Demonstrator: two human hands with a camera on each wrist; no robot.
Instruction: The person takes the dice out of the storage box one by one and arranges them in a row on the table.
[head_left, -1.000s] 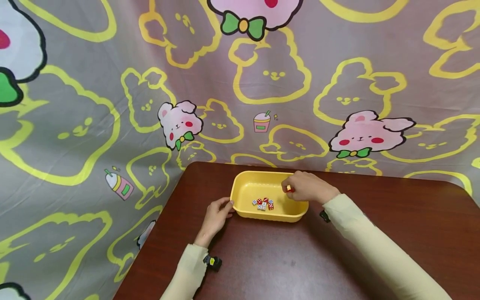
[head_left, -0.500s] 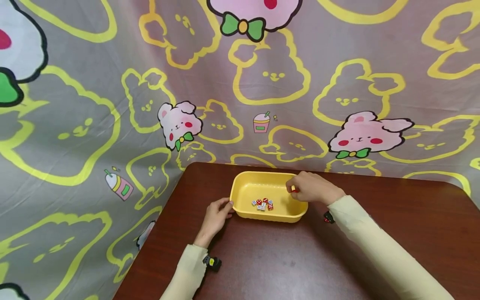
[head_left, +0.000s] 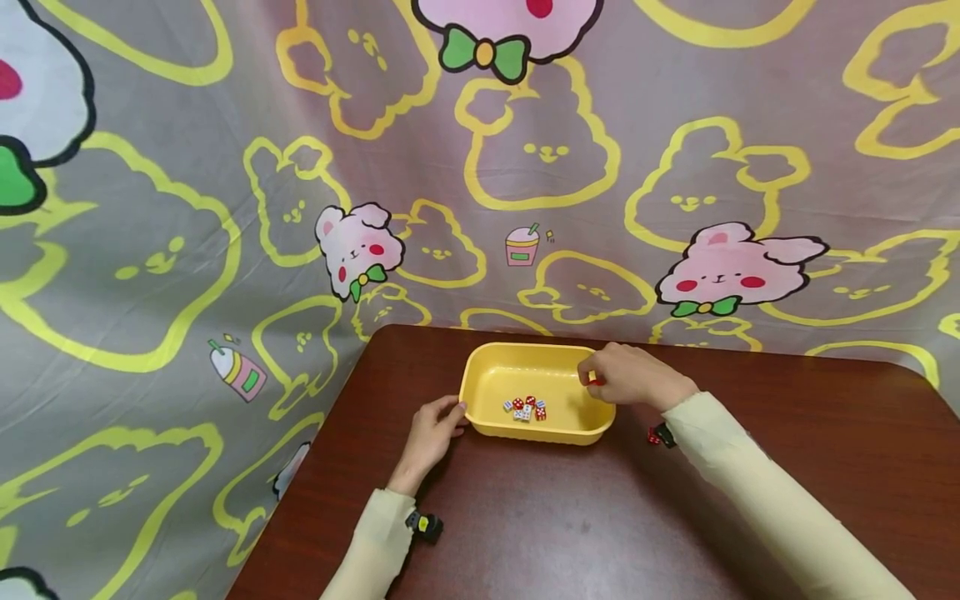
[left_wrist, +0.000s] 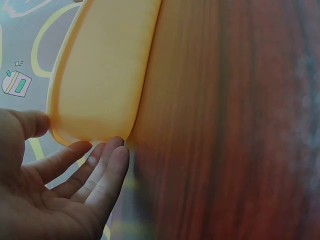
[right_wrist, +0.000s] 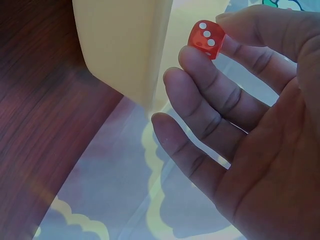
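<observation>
A yellow plastic tray [head_left: 495, 433] sits on the table, with several small red and white dice [head_left: 525, 408] gathered in its front middle. At its left end my left hand [head_left: 429, 433] holds the corner, thumb at the rim and fingers against the lower wall. My right hand [head_left: 633, 375] is over the tray's right end. Between its thumb and forefinger it pinches a red die [right_wrist: 206, 39] with white pips, three showing on one face. The other fingers are loosely bent.
On the brown wooden table [head_left: 540, 517], right of the tray, red dice [head_left: 653, 436] lie partly hidden by the right wrist camera [head_left: 665, 433]. A cartoon-printed cloth [head_left: 450, 167] hangs behind the table and along its left side.
My right hand has shifted slightly to the right with the red die still pinched. Red dice on the table beside the right wrist have come into sight. My left hand and the tray stay put.
</observation>
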